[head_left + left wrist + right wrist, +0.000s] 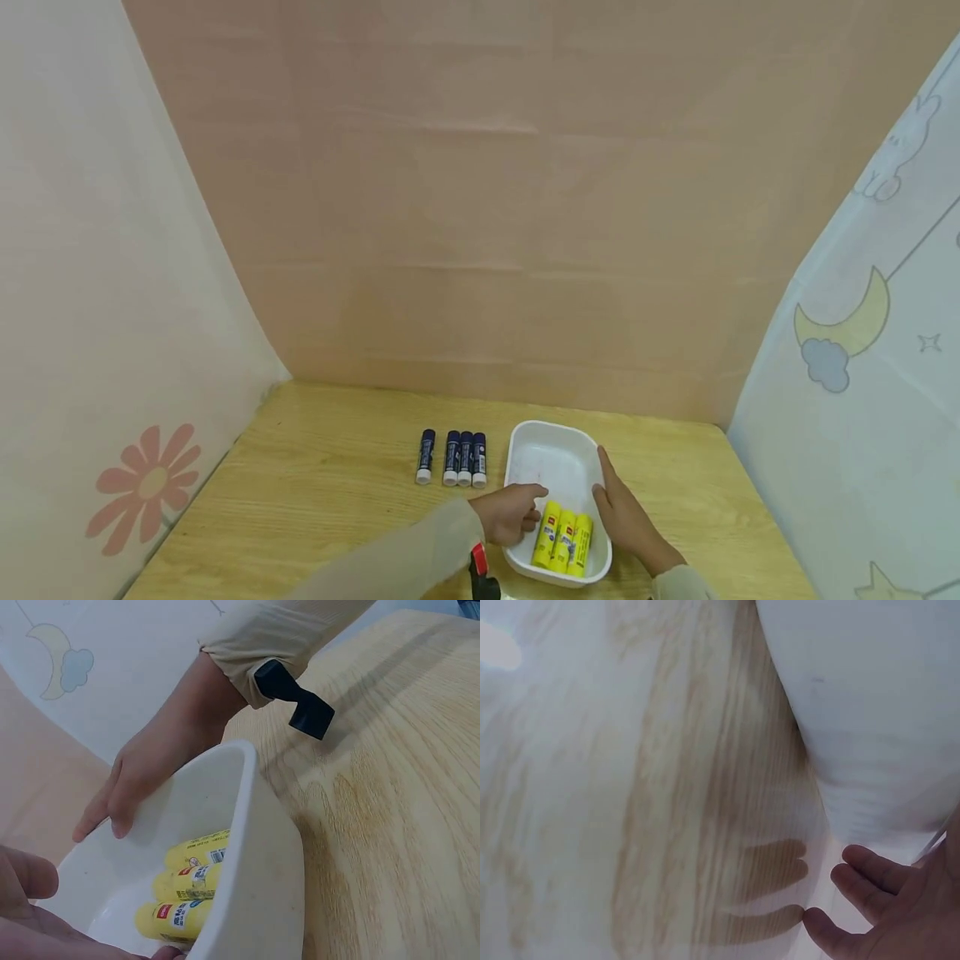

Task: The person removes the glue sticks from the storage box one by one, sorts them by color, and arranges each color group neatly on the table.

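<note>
A white plastic tray (pixel 561 467) stands on the wooden table. Three yellow glue sticks (pixel 562 539) lie side by side in its near end. My left hand (pixel 512 510) reaches over the tray's left rim, right beside the leftmost yellow stick. In the left wrist view, a fingertip (pixel 169 952) sits close to that stick, and nothing shows in the hand's grasp. My right hand (pixel 628 521) holds the tray's right wall, thumb over the rim and fingers (pixel 866 870) spread along the outside.
Left of the tray, several dark blue glue sticks (pixel 466 458) with white ends lie in a row; one blue stick (pixel 425 457) lies a little apart. A beige cloth wall (pixel 480 250) rises behind the table, with white patterned sheets (pixel 862 400) at both sides.
</note>
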### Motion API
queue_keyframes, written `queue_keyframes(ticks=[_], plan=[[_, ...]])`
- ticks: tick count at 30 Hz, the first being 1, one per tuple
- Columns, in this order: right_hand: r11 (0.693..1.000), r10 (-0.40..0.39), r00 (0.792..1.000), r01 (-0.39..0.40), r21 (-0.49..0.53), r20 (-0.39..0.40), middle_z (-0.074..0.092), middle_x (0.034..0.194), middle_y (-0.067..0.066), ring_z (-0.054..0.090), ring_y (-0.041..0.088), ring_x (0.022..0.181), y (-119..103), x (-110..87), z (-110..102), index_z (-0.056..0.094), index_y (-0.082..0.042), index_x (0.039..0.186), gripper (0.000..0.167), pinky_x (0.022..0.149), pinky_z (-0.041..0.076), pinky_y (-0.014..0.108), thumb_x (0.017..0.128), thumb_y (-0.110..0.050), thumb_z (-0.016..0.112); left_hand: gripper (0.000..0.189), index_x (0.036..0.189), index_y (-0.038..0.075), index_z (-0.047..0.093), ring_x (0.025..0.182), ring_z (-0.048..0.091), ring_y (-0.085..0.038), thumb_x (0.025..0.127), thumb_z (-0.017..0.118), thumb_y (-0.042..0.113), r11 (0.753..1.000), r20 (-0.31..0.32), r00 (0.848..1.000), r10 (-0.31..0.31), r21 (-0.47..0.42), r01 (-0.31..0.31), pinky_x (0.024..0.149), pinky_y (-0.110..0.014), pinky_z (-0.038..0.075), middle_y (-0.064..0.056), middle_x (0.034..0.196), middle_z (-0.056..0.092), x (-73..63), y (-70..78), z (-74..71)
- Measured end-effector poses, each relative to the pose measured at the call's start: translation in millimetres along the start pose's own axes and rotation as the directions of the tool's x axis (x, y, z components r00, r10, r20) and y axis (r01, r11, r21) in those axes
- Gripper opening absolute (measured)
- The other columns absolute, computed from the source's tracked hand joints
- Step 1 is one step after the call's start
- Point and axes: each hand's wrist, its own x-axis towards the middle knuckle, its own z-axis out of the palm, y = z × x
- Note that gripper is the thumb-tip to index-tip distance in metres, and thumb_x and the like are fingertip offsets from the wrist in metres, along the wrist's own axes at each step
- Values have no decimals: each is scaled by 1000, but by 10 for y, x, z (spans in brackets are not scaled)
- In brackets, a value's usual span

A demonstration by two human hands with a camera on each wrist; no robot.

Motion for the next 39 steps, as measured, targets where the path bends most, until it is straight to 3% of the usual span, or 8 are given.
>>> queue_keyframes(ticks=[4, 7, 13, 23, 32, 39], plan=[[999, -49, 998, 49, -19, -39, 14, 156, 27, 24, 45, 138, -22, 17, -15, 0, -3, 155, 65, 109, 23, 58, 103, -5, 38, 73, 137, -25, 20, 125, 34, -45, 98, 53, 27, 999, 5, 1000, -8, -34, 8, 114, -59, 10, -26, 116, 44, 23, -4, 19], [999, -40, 998, 39, -26, -38, 14, 157, 26, 24, 45, 139, -27, 30, -17, 0, -3, 155, 65, 110, 23, 58, 103, -6, 38, 61, 132, -20, 28, 119, 37, -38, 99, 51, 27, 997, 24, 999, -23, -72, 25, 114, -60, 12, -24, 116, 42, 29, 6, 19], [1000, 4, 1000, -4, -7, -5, 11, 158, 24, 21, 42, 140, -31, 43, -25, -2, -4, 155, 65, 111, 21, 56, 103, -7, 37, 36, 117, -6, 40, 112, 41, -33, 101, 49, 24, 995, 64, 998, -27, -99, 33, 110, -55, 30, -21, 113, 43, 41, 16, 13], [1000, 15, 1000, -15, 5, 2, 11, 158, 25, 21, 43, 140, -17, 45, -7, -4, -5, 155, 66, 111, 20, 56, 103, -7, 37, 41, 127, -14, 43, 111, 53, -32, 101, 49, 18, 1000, 98, 995, 7, 27, -10, 103, -50, 42, -19, 113, 54, 106, -12, -2], [999, 42, 999, -43, 10, 16, 7, 159, 24, 18, 43, 141, 1, 27, -20, -6, -9, 156, 65, 112, 18, 57, 105, -10, 34, 31, 122, -12, 53, 101, 63, -25, 99, 51, 10, 983, 137, 988, 65, 160, -87, 92, -40, 52, -13, 105, 64, 167, -66, 18], [999, 46, 999, -46, 20, 24, 7, 158, 24, 18, 43, 141, 9, 5, 8, -6, -7, 155, 65, 112, 18, 58, 105, -9, 34, 31, 122, -10, 56, 88, 65, -22, 96, 58, 5, 942, 48, 991, 122, 308, -131, 83, -37, 56, -10, 95, 65, 183, -129, 72]])
